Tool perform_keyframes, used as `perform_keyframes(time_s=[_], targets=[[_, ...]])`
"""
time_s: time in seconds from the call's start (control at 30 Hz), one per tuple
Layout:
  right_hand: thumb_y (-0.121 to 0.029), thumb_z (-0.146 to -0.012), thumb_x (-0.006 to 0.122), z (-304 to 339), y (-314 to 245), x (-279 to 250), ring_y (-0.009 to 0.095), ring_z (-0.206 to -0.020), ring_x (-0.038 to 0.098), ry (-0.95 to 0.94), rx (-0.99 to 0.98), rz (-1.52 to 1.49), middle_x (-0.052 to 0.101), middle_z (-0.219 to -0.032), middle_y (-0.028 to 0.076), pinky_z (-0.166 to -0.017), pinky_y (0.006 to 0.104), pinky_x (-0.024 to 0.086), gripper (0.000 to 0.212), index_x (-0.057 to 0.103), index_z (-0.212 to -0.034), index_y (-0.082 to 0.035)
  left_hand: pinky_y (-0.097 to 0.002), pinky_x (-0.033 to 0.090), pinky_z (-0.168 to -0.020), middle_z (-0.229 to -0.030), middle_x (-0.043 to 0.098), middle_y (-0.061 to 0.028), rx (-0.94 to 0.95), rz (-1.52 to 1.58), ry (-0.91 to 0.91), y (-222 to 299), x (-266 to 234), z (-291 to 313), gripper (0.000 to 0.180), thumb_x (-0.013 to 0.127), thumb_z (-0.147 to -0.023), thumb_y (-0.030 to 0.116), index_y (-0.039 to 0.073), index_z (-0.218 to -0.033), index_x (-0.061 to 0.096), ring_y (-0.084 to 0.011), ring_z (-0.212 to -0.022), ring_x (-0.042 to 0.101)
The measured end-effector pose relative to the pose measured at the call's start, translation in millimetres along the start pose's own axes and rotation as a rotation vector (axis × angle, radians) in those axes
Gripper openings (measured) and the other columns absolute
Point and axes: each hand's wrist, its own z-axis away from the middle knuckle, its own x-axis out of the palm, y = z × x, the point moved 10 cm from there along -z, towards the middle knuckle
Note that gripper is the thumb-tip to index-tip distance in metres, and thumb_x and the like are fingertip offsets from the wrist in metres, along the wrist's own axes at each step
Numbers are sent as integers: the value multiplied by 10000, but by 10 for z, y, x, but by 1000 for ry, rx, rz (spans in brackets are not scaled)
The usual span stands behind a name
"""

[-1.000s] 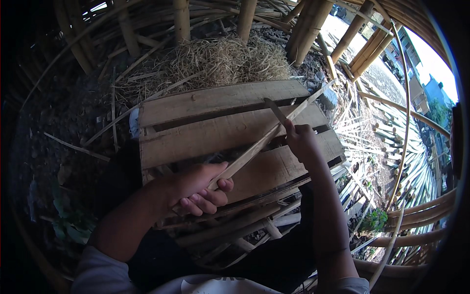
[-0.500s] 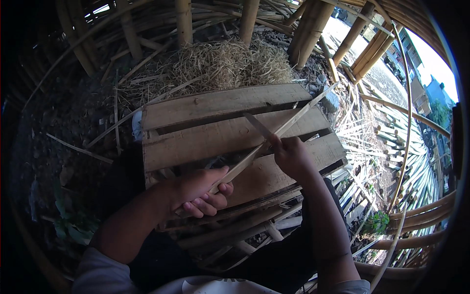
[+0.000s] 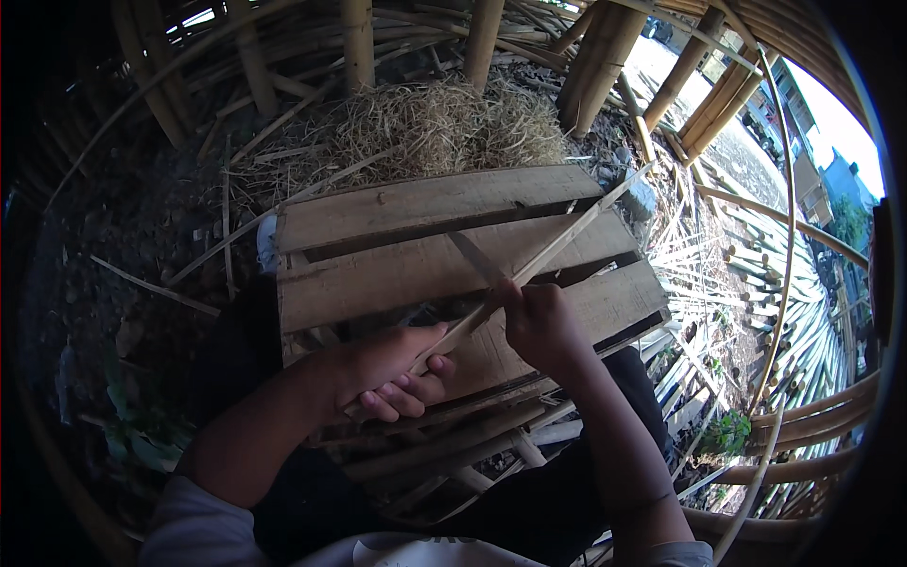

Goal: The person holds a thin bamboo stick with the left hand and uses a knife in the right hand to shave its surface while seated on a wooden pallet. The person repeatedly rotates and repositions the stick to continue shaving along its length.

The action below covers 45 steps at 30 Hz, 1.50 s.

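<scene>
My left hand (image 3: 404, 376) is closed round the near end of a long, pale bamboo strip (image 3: 567, 235), which slants up and away to the right. In my right hand (image 3: 540, 319) is a knife, gripped by its handle. The knife blade (image 3: 474, 255) points far left and lies against the strip, crossing it just ahead of my left hand. Its handle is mostly hidden by my fingers. Both hands are over a slatted wooden bench (image 3: 368, 287), and the strip's far end reaches past the bench's right far corner.
A heap of fine shavings (image 3: 444, 123) lies beyond the bench. Upright bamboo posts (image 3: 357, 47) stand behind it. To the right, many cut bamboo poles (image 3: 784, 302) are spread on the ground, with a bent bamboo rod (image 3: 786, 189) in front. A small green plant (image 3: 727, 432) grows at lower right.
My right hand and the knife have moved left and slightly nearer along the strip, toward my left hand. My left hand keeps nearly the same place and grip.
</scene>
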Motion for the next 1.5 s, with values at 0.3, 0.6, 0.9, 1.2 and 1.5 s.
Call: perform_keyframes(time_s=[0.3,0.6,0.9,1.2,1.5], targets=[[-338,-1055,573,91,-116,39,405,-578,645,7,-30,-13,588,-623,278,-594,462,485,465,707,-827,45,-142,191,-290,-594,289,85,12,-28,13,19,-14,-23,451,281,-1089,561,179,-876,389,9,-412,234],[-368,-1047,569,175,-291,-16,467,-567,606,43,-79,-61,557,-580,280,-563,499,453,532,644,-731,54,-162,201,-307,-621,305,81,68,-81,-18,56,-4,-35,441,279,-1091,546,173,-890,400,3,-428,244],[-558,-942,708,-9,321,-21,57,-473,416,-40,335,-362,477,-573,-43,-422,282,312,582,661,-719,-23,-169,278,-336,-631,311,82,151,-96,-65,78,72,-27,454,291,-1097,543,144,-920,417,-17,-433,288],[-492,-951,713,-172,582,-84,55,-436,427,58,447,-621,505,-569,-25,-401,245,315,502,703,-819,-7,-247,432,-392,-656,429,35,263,-232,-30,158,55,167,526,352,-1089,542,46,-1091,527,-65,-476,464],[-436,-960,704,-287,653,-197,109,-536,500,221,362,-403,574,-565,46,-526,366,409,555,649,-685,44,-255,584,-611,-908,668,-62,479,-673,286,314,7,223,375,517,-1084,351,-8,-1130,612,-143,-785,711]])
